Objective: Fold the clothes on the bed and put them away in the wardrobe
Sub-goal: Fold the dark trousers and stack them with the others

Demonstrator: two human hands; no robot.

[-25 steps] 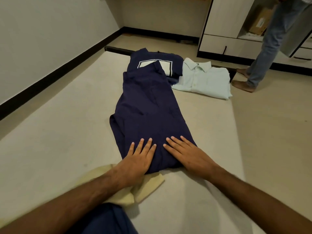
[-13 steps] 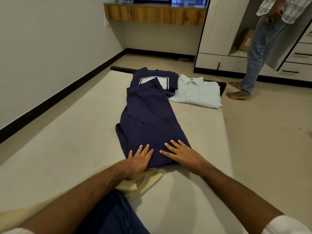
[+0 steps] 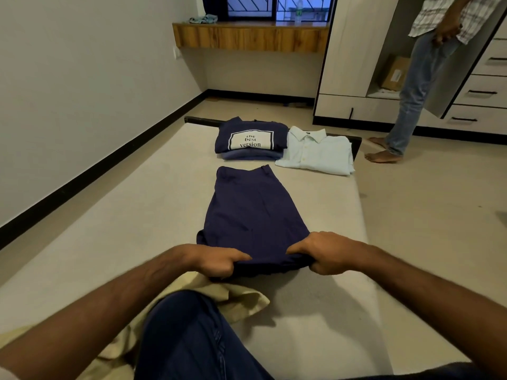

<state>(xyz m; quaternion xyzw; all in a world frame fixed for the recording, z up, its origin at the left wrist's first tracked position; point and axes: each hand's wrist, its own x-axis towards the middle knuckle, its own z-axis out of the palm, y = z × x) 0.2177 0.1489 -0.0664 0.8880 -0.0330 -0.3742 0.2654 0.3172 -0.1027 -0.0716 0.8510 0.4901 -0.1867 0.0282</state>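
Observation:
Dark navy trousers [image 3: 252, 212] lie lengthwise on the bed [image 3: 109, 231], waistband at the far end. My left hand [image 3: 219, 260] pinches their near edge on the left, and my right hand [image 3: 323, 252] grips the same edge on the right, lifting it slightly. Beyond them sits a folded navy T-shirt [image 3: 251, 139] with a white print, stacked on other folded blue cloth. A folded pale shirt [image 3: 318, 153] lies to its right. The wardrobe [image 3: 354, 50] stands open at the back right.
A beige garment [image 3: 241, 300] lies crumpled under my left forearm beside my knee. A person in jeans [image 3: 411, 86] stands barefoot in front of the wardrobe opening. A wooden shelf [image 3: 249, 37] runs under the window. The wall closes off the bed's left side.
Both hands went from pressing flat on the trousers to gripping their near edge. The trousers now lie short of the folded T-shirt. The camera has tilted up.

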